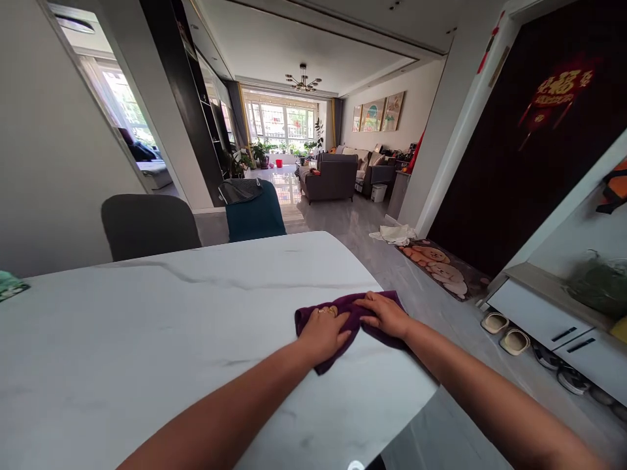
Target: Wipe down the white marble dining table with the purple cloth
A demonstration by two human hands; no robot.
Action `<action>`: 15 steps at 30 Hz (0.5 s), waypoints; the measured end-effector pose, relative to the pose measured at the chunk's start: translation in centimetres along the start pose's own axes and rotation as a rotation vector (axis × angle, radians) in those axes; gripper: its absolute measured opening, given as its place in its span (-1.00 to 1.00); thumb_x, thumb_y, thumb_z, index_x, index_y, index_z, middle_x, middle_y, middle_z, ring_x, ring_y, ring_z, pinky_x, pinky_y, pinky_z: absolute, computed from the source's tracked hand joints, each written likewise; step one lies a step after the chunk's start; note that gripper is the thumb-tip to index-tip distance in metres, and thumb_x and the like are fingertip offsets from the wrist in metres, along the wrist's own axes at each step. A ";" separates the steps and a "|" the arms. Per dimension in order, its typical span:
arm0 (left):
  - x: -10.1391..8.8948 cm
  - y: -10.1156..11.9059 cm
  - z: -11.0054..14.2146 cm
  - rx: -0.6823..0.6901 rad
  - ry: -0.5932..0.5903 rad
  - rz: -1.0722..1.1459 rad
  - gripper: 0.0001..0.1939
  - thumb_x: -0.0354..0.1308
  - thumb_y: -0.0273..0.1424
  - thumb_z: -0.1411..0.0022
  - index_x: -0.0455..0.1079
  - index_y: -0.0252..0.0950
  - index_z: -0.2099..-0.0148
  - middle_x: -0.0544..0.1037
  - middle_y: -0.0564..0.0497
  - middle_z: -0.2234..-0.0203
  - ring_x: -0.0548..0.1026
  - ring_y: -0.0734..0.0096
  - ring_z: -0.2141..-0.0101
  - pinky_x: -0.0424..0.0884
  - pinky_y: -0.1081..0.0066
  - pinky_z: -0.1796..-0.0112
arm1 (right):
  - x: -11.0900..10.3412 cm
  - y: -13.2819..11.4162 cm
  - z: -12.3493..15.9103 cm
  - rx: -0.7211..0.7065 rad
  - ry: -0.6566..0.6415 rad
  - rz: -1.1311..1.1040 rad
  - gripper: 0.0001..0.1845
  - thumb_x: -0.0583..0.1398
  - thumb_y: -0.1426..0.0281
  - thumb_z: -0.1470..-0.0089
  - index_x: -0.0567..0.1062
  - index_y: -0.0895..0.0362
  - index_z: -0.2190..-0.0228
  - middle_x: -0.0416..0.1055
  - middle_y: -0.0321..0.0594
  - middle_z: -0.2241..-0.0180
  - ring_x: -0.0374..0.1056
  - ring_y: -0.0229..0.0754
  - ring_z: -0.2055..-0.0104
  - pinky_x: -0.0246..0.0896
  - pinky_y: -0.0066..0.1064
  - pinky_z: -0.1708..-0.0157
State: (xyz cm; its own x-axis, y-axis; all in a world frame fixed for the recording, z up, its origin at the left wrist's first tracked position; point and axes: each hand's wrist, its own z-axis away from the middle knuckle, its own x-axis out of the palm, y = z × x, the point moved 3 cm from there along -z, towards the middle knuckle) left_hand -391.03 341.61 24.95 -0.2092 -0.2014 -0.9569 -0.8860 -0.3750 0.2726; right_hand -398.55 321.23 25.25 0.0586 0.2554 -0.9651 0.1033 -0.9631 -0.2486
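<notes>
Cloth (355,321): purple, bunched and creased, lying on the table (147,339) near its right-hand corner, its right end reaching the edge.
Left hand (321,336): palm down on the cloth's left part, fingers reaching forward, thumb held apart; rings show on the fingers.
Right hand (389,316): palm down on the cloth's right part, fingers pointing left toward the other hand, thumb spread from them; the two hands are near each other but apart.
Table: white top with grey veining and rounded corners; a green item (12,285) sits at its far left.
Chairs: a grey chair (149,225) and a blue chair (255,212) stand along the far side, a dark wrap (241,190) draped over the blue one's back.
Floor: white fabric (394,234) lies beside a patterned mat (443,267), by the dark door (514,130).
Cabinet (541,310): low, white-fronted, with pale slippers (514,341) just beside it.
Sofa (333,176): dark grey, well beyond the table, before a bright window (287,121).
</notes>
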 end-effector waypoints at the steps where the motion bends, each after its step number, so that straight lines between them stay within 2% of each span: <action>1: -0.1 -0.9 -1.4 -0.013 0.009 -0.007 -0.56 0.09 -0.18 -0.44 0.41 -0.19 -0.27 0.51 -0.22 -0.08 0.48 -0.07 -0.07 0.37 -0.01 -0.10 | 0.0 1.1 -1.5 -0.002 0.008 0.011 -0.51 0.25 0.22 -0.29 0.45 0.07 -0.20 0.42 -0.08 0.06 0.38 -0.06 0.05 0.29 -0.25 0.03; 5: -0.5 -4.2 -6.6 -0.084 0.026 -0.028 -0.57 0.05 -0.17 -0.45 0.41 -0.18 -0.26 0.50 -0.22 -0.09 0.47 -0.06 -0.09 0.35 0.02 -0.10 | -0.3 5.0 -7.1 0.024 0.039 0.040 -0.52 0.27 0.23 -0.27 0.48 0.05 -0.18 0.43 -0.11 0.09 0.38 -0.08 0.06 0.26 -0.29 0.05; 9: -0.6 -6.9 -10.8 -0.137 0.034 -0.026 -0.56 0.01 -0.15 -0.47 0.40 -0.18 -0.27 0.49 -0.23 -0.10 0.45 -0.07 -0.10 0.33 0.01 -0.11 | -0.7 7.7 -11.5 0.044 0.061 0.072 -0.54 0.28 0.24 -0.27 0.49 0.05 -0.16 0.44 -0.11 0.09 0.36 -0.07 0.03 0.23 -0.29 0.03; 12: -0.6 -8.3 -13.0 -0.179 0.046 -0.024 -0.55 0.00 -0.14 -0.47 0.39 -0.14 -0.29 0.48 -0.22 -0.09 0.45 -0.06 -0.10 0.32 0.00 -0.11 | -0.9 9.0 -13.6 0.117 0.088 0.106 -0.53 0.28 0.21 -0.27 0.50 0.04 -0.16 0.43 -0.09 0.04 0.33 -0.03 -0.04 0.20 -0.22 -0.03; 15: -0.4 -9.0 -14.3 -0.219 0.057 -0.024 -0.53 0.00 -0.14 -0.47 0.37 -0.13 -0.31 0.48 -0.22 -0.10 0.44 -0.07 -0.13 0.32 0.00 -0.12 | -1.1 9.5 -14.5 0.215 0.098 0.142 -0.51 0.25 0.13 -0.28 0.48 -0.04 -0.18 0.40 -0.07 -0.03 0.26 0.05 -0.14 0.16 -0.15 -0.07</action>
State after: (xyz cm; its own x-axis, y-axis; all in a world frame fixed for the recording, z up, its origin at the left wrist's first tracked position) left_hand -377.04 332.12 24.33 -0.1600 -0.2384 -0.9579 -0.7785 -0.5662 0.2710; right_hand -383.22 313.08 25.18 0.1547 0.1134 -0.9814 -0.1254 -0.9831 -0.1333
